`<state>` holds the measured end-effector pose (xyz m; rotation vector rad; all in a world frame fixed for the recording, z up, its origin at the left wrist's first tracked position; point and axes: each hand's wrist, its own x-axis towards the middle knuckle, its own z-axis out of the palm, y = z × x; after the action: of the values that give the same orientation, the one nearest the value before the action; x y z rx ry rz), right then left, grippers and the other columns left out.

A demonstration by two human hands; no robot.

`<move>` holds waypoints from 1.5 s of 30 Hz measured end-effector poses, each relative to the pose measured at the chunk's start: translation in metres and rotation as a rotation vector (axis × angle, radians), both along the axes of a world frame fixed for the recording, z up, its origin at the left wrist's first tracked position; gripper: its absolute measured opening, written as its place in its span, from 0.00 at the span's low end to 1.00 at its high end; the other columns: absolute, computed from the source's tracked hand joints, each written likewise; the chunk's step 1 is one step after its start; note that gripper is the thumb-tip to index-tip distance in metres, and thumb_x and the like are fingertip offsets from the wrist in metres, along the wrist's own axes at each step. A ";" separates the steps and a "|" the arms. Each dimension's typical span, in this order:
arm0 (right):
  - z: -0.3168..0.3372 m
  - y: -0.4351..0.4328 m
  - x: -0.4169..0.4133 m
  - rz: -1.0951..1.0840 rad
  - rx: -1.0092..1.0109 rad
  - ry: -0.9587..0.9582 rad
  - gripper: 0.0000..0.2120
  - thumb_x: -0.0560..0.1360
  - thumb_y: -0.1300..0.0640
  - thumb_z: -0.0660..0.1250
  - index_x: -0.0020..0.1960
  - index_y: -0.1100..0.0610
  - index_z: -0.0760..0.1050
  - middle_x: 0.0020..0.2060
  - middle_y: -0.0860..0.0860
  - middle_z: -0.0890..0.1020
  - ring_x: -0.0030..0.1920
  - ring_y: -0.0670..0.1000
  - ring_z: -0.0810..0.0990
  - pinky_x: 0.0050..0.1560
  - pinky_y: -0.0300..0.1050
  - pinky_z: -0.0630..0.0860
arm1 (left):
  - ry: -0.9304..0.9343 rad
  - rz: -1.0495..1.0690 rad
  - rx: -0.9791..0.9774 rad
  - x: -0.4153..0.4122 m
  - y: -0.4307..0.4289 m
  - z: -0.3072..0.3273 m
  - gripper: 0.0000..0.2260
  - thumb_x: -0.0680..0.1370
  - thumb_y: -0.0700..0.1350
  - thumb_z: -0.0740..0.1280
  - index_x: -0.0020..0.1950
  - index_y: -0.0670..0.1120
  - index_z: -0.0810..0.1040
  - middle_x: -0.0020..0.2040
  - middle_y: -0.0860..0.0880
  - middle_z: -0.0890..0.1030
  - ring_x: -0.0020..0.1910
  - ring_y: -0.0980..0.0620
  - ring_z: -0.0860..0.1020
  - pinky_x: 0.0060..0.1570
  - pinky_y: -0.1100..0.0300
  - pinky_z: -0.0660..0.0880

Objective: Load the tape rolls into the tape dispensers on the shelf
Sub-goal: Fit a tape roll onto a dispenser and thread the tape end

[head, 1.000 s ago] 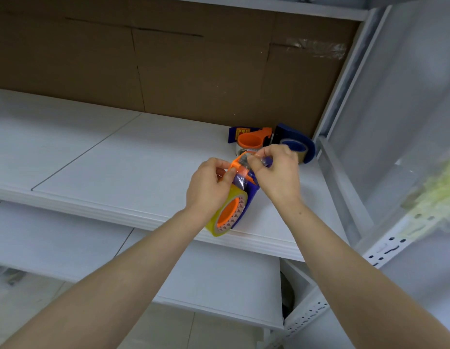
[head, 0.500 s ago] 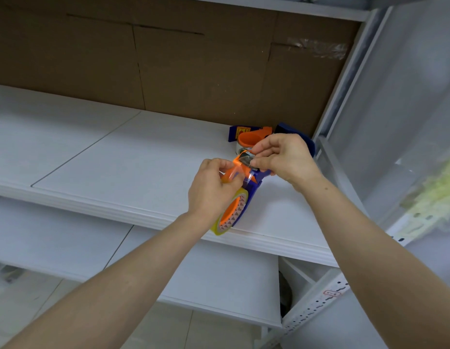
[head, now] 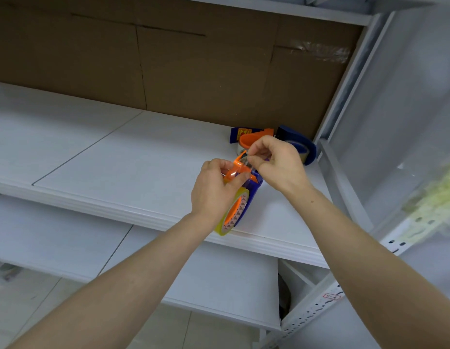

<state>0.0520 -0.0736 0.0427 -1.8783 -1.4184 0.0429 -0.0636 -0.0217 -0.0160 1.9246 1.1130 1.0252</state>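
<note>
A blue and orange tape dispenser (head: pixel 251 190) stands near the front edge of the white shelf (head: pixel 118 157), with a yellowish clear tape roll (head: pixel 231 217) seated on its orange hub. My left hand (head: pixel 213 190) grips the dispenser's upper part from the left. My right hand (head: pixel 276 162) pinches the clear tape end at the orange head of the dispenser. Behind my right hand lies a second blue and orange dispenser (head: pixel 246 137), and a blue one (head: pixel 304 149) holding a roll sits partly hidden beside it.
Brown cardboard (head: pixel 168 71) lines the back of the shelf. A white metal upright (head: pixel 344 79) and a slanted brace (head: pixel 344 187) close off the right side. A lower white shelf (head: pixel 67 243) juts out beneath. Something pale yellow-green (head: pixel 435 202) hangs at the far right.
My right hand has drawn the tape end up and back toward the dispenser's head. My left hand has kept its grip; the dispenser sits slightly farther back on the shelf.
</note>
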 end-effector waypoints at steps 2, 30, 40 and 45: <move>0.002 0.000 0.001 -0.004 -0.044 -0.011 0.10 0.70 0.59 0.69 0.51 0.51 0.77 0.37 0.42 0.77 0.46 0.45 0.77 0.51 0.51 0.78 | 0.004 0.004 -0.005 0.001 0.000 0.001 0.19 0.72 0.58 0.69 0.57 0.49 0.73 0.55 0.52 0.78 0.47 0.57 0.75 0.41 0.64 0.72; 0.006 0.003 0.014 -0.155 -0.152 0.242 0.07 0.70 0.54 0.70 0.36 0.51 0.73 0.41 0.51 0.83 0.46 0.51 0.82 0.48 0.56 0.81 | 0.180 -0.015 -0.286 0.014 0.010 0.013 0.24 0.76 0.64 0.55 0.34 0.46 0.74 0.33 0.49 0.77 0.36 0.51 0.78 0.42 0.57 0.74; 0.014 0.001 0.018 -0.158 -0.250 0.229 0.09 0.69 0.57 0.73 0.34 0.55 0.74 0.38 0.51 0.82 0.47 0.51 0.81 0.46 0.51 0.81 | 0.198 -0.043 -0.315 0.018 0.012 0.012 0.20 0.76 0.62 0.60 0.42 0.46 0.78 0.38 0.48 0.80 0.40 0.50 0.79 0.46 0.55 0.76; 0.014 0.004 0.021 -0.191 -0.281 0.224 0.08 0.68 0.57 0.73 0.36 0.56 0.74 0.35 0.48 0.80 0.46 0.50 0.81 0.47 0.51 0.82 | 0.178 -0.076 -0.314 0.019 0.011 0.012 0.18 0.75 0.60 0.61 0.39 0.46 0.76 0.38 0.47 0.81 0.40 0.49 0.80 0.46 0.54 0.77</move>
<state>0.0727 -0.0697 0.0563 -2.1539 -1.1219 0.3646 -0.0446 -0.0105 -0.0045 1.8114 1.2093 0.6056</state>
